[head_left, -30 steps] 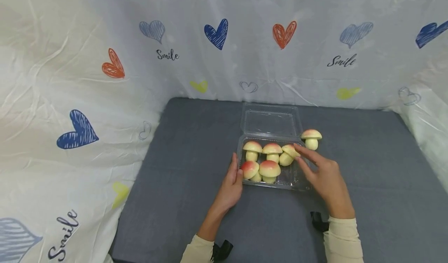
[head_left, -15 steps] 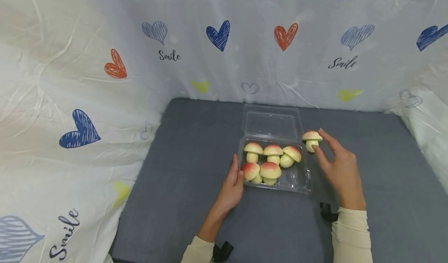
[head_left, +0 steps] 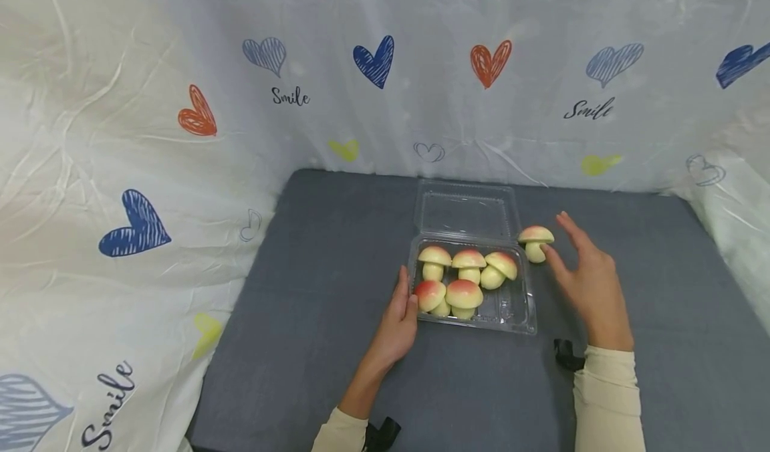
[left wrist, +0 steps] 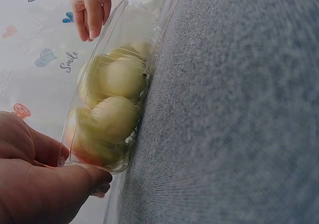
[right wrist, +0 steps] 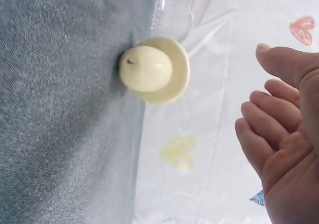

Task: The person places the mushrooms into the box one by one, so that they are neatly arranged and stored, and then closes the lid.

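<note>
A clear plastic clamshell container lies on the table with its lid folded back. Several mushrooms with yellow caps blushed red sit inside, leaving its front right part bare. My left hand holds the container's left side; in the left wrist view, the thumb and fingers pinch its rim. One more mushroom stands upright outside, at the container's back right corner. Beside it, my right hand is spread with nothing held. In the right wrist view, the mushroom is clearly apart from the fingers.
A grey cloth covers the table. White curtain printed with hearts and "Smile" hangs behind and along the sides. Black wrist straps with camera mounts are on both forearms.
My right hand has let go of the mushroom at the container's back right, moved right to the outside one, then drawn slightly away with fingers wider. My left hand keeps its hold.
</note>
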`<state>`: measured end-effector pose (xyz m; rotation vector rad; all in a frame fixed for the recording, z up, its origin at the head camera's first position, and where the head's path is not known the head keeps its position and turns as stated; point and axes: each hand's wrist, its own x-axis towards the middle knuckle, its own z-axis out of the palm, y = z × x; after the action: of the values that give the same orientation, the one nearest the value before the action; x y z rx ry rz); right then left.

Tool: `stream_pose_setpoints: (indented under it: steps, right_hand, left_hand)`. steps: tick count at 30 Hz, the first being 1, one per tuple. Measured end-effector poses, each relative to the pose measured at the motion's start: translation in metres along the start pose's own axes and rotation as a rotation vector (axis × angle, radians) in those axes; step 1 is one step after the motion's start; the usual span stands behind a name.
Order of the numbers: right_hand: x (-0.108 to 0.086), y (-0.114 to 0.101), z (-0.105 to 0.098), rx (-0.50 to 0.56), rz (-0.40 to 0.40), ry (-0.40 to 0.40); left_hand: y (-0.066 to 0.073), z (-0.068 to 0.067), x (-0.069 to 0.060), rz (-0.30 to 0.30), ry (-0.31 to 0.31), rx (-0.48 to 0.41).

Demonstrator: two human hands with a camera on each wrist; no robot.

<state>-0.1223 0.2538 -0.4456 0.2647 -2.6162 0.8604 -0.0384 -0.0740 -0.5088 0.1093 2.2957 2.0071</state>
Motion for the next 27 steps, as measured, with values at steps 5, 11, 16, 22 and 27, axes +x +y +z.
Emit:
stream_pose_setpoints:
  steps: [5, 11, 16, 22, 27]
  right_hand:
    - [0.006, 0.006, -0.002, -0.022, 0.038, -0.090]
    - [0.013, 0.015, -0.001, -0.058, 0.081, -0.193]
    - [0.015, 0.020, 0.001, -0.070, 0.093, -0.227]
    - [0.015, 0.023, 0.002, -0.071, 0.086, -0.239]
    - [0.016, 0.024, 0.004, -0.077, 0.088, -0.264]
  left_hand:
    - [0.000, 0.000, 0.000, 0.003, 0.000, -0.007]
    - [0.002, -0.001, 0.000, 0.010, -0.006, -0.017]
    - [0.001, 0.000, 0.000, 0.006, -0.005, -0.016]
    - [0.002, 0.000, 0.000, 0.004, -0.002, -0.002]
    - [0.001, 0.000, 0.000, 0.008, -0.002, -0.001]
